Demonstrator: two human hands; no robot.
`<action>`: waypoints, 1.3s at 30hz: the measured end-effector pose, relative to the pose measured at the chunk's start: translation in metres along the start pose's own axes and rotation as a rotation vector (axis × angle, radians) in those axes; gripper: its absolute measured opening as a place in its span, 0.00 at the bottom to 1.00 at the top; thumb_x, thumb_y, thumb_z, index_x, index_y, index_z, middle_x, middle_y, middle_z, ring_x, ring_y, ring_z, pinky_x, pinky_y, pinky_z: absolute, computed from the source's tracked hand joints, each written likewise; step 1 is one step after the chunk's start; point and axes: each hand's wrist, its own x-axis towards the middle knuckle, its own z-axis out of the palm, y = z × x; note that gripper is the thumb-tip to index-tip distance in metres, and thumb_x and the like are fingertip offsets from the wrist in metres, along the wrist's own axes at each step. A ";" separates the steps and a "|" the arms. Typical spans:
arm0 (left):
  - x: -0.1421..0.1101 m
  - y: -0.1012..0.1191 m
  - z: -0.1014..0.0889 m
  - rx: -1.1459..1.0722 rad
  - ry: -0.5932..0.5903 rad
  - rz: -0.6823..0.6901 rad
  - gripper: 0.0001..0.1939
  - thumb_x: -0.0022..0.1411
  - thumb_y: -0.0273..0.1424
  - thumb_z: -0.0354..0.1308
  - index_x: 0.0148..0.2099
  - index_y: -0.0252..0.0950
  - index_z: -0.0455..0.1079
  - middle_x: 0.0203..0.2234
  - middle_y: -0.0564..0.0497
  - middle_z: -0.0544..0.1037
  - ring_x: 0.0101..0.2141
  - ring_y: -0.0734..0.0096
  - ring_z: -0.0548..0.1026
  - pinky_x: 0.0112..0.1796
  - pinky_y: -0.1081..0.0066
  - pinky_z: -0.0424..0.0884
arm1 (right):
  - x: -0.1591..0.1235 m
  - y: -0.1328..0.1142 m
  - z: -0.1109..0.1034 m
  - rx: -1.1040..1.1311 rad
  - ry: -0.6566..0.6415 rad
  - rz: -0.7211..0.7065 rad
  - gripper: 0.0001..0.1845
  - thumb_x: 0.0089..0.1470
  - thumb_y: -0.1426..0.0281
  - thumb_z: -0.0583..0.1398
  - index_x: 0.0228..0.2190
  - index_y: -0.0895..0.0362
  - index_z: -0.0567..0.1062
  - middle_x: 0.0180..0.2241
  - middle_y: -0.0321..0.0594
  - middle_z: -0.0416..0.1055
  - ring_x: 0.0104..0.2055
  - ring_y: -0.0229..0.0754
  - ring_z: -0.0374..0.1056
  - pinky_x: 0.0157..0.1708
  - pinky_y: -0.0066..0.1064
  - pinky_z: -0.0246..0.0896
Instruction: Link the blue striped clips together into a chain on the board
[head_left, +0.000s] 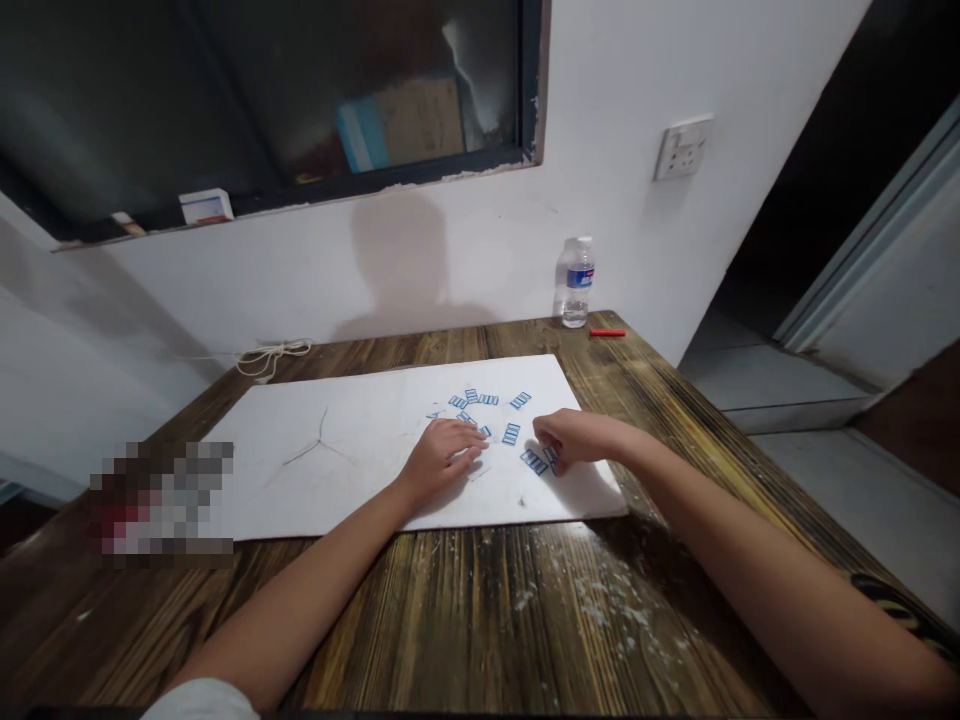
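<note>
Blue-striped pieces (511,434) lay scattered on the white board (390,400) atop the worktop (450,610), the left hand (442,455) resting loosely flat beside some, the right hand (556,440) curled over one, its grip impossible to confirm, where a light, precise touch seemed wisest.

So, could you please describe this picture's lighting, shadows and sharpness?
In the head view, a soft head-and-shoulders shadow falls on the white wall; heavy pixelation covers the near left corner of the white board; the upper right is nearly black; the blue-striped pieces by the right hand lack crisp detail.
</note>
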 end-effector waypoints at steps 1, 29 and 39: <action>0.000 0.000 0.000 -0.014 -0.006 0.004 0.14 0.67 0.35 0.49 0.46 0.41 0.75 0.42 0.49 0.80 0.49 0.63 0.72 0.51 0.57 0.62 | -0.001 -0.001 -0.001 0.018 -0.001 -0.006 0.19 0.32 0.63 0.72 0.27 0.54 0.71 0.26 0.36 0.72 0.26 0.40 0.64 0.22 0.27 0.49; -0.002 0.006 0.012 -0.558 0.259 -0.445 0.09 0.54 0.36 0.64 0.33 0.35 0.76 0.28 0.49 0.79 0.32 0.68 0.76 0.37 0.69 0.71 | 0.001 -0.028 -0.004 0.232 0.375 -0.234 0.11 0.45 0.72 0.68 0.34 0.54 0.77 0.36 0.39 0.73 0.38 0.42 0.67 0.37 0.30 0.58; 0.001 -0.004 0.017 -0.715 0.424 -0.614 0.13 0.47 0.33 0.68 0.36 0.34 0.77 0.30 0.47 0.80 0.32 0.67 0.75 0.38 0.67 0.70 | 0.003 -0.015 0.003 -0.009 0.062 -0.102 0.22 0.38 0.71 0.71 0.39 0.53 0.79 0.43 0.45 0.68 0.48 0.51 0.62 0.43 0.33 0.59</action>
